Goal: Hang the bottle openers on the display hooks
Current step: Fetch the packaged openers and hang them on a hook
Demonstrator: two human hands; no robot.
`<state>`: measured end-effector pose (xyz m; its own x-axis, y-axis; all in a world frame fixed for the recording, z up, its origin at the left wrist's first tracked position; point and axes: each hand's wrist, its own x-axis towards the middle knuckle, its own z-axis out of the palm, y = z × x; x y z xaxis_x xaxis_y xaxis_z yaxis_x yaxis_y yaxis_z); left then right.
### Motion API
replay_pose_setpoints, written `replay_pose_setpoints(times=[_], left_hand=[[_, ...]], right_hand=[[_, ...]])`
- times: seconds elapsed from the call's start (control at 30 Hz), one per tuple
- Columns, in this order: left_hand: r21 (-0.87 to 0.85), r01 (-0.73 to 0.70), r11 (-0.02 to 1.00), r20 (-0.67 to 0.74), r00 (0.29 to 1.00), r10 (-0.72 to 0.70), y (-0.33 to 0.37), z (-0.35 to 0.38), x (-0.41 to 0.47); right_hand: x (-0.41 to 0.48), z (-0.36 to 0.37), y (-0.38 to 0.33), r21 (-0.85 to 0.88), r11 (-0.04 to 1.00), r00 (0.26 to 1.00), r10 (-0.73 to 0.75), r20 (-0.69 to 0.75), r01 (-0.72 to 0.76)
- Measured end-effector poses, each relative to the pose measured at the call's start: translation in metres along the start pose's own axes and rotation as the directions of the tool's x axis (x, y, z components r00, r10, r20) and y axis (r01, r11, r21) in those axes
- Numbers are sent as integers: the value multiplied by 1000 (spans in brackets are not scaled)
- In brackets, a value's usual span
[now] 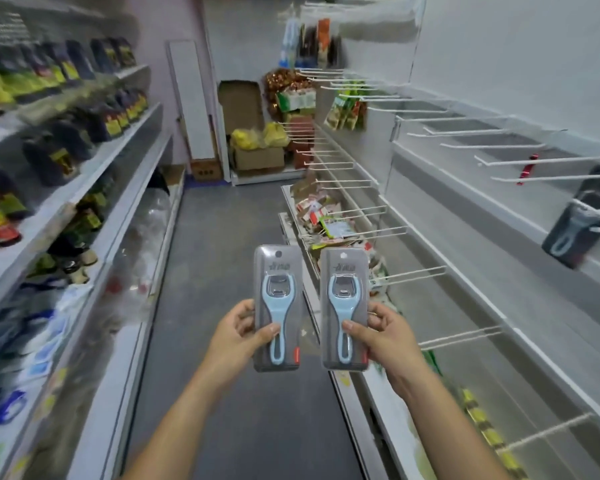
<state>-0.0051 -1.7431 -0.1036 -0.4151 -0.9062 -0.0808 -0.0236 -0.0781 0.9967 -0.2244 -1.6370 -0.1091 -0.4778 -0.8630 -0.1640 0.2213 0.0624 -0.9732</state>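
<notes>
While left hand point(243, 332) grips left pack point(278, 263), right hand point(385, 336) grips right pack point(343, 266); blue opener point(277, 308) inside each.

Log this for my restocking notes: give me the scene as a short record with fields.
left hand: grips the left bottle opener pack, upright
right hand: grips the right bottle opener pack, upright
hung pack: dark, looks like the same item, on a hook at far right
display hooks: white, along the right wall, many bare
left shelves: stocked with packaged goods
task status: both held packs not yet hung
</notes>
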Motion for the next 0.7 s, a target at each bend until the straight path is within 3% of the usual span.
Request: replay_pose_setpoints(times=[0.23,0.5,0.7], left_hand=[[17,-14,1000,151,988,11,-2,10,123],[-5,-9,1000,356,935,11,11,94,223],[27,-2,1000,572,820,-14,29,174,264]], right_hand=[[77,-2,-11,20,1000,991,1,-136,2],[139,-67,-28,54,997,943,-33,-331,54],[135,-118,-43,70,992,843,-48,-535,101]])
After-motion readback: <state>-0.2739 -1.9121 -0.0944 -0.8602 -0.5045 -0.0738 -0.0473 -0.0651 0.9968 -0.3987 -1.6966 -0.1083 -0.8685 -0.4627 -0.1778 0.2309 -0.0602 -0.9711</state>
